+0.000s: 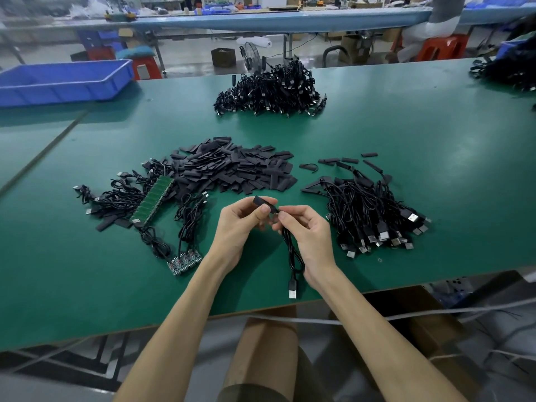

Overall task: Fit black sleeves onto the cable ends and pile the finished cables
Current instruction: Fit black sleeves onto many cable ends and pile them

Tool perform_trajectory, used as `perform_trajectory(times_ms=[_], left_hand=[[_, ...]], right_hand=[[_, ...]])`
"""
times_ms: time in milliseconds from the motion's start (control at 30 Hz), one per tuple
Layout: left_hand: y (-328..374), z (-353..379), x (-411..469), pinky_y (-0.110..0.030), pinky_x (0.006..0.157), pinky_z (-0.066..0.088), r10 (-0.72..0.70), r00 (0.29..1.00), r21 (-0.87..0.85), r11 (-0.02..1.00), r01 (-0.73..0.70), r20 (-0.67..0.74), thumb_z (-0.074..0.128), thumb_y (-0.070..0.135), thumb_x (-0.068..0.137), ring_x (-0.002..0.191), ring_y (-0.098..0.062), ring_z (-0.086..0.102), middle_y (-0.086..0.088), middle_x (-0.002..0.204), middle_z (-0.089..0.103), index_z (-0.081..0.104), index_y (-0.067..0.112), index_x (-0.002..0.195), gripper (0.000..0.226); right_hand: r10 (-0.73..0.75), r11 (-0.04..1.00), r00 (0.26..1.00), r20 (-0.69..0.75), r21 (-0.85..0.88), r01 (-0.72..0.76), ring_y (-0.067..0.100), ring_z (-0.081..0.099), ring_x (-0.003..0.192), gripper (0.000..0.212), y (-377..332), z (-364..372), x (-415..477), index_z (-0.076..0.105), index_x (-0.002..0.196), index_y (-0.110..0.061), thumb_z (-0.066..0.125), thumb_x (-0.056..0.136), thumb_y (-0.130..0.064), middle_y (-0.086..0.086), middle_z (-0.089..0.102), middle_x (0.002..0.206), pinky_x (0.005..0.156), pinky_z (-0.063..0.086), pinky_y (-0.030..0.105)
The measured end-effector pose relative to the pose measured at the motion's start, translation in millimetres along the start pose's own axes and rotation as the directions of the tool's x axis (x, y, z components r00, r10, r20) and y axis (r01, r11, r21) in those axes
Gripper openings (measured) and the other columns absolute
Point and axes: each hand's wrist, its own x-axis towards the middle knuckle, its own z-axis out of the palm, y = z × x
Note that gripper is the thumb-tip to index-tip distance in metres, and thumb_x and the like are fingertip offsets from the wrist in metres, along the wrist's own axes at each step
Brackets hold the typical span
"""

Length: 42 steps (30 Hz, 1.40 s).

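A green-matted workbench (406, 134) fills the view. At ten o'clock sits a blue plastic crate (66, 82); at twelve, a long blue-topped bench (261, 20) stands on glossy floor (188, 58) (cardboard boxes (222, 57) beneath), a red stool (441, 47) at one o'clock.

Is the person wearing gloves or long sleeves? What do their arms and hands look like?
No gloves. The left hand and right hand are bare, with short, plain nails and no rings. The left forearm and right forearm are bare too: no sleeves, watch or bracelets in view.
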Motion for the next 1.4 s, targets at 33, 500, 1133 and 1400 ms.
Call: perform_trajectory(times_ms=[33, 500, 1133, 1400], left_hand=[[-0.9, -0.7, 0.7, -0.038, 0.079, 0.047, 0.003, 1.000, 0.001, 1.000, -0.003, -0.002, 0.075, 0.032, 0.089, 0.079, -0.023, 0.061, -0.010, 0.087, 0.072, 0.077, 0.012, 0.108, 0.029], [1.3, 0.7, -0.2, -0.025, 0.071, 0.053, 0.046, 0.999, 0.049, 0.998, -0.046, 0.005, 0.076, 0.023, 0.087, 0.070, -0.015, 0.061, -0.006, 0.077, 0.072, 0.080, 0.015, 0.100, 0.016], [0.6, 0.0, -0.8, -0.024, 0.066, 0.049, 0.021, 0.999, 0.047, 0.999, -0.022, 0.041, 0.073, 0.024, 0.088, 0.068, -0.015, 0.058, -0.005, 0.076, 0.070, 0.079, 0.015, 0.102, 0.017], [3.3, 4.3, -1.1, -0.023, 0.063, 0.049, 0.017, 0.999, 0.053, 0.998, -0.019, 0.028, 0.075, 0.022, 0.086, 0.064, -0.014, 0.057, -0.006, 0.073, 0.069, 0.078, 0.012, 0.097, 0.015]], right_hand=[[-0.001, 1.000, 1.000, -0.001, 0.002, 0.001, 0.015, 0.074, 0.075, 0.005, -0.1, -0.3, 0.2, 0.073, 0.099, -0.005, 0.069, 0.096, -0.006, 0.009, 0.078, 0.083, 0.075, 0.058, 0.023], [0.036, 0.999, 0.999, -0.008, -0.022, -0.036, 0.012, 0.068, 0.067, 0.005, 2.2, -2.5, 2.4, 0.075, 0.096, -0.002, 0.071, 0.094, -0.002, 0.007, 0.076, 0.075, 0.069, 0.055, 0.021], [0.034, 0.999, 0.999, 0.028, 0.016, -0.035, 0.015, 0.070, 0.065, 0.002, -2.6, -3.8, 0.5, 0.072, 0.092, -0.002, 0.073, 0.092, 0.000, 0.011, 0.077, 0.077, 0.070, 0.057, 0.023], [0.042, 0.999, 0.999, 0.025, 0.032, -0.043, 0.017, 0.071, 0.067, 0.001, -2.2, -3.5, 0.5, 0.072, 0.094, 0.000, 0.072, 0.093, 0.000, 0.012, 0.075, 0.073, 0.070, 0.057, 0.023]])
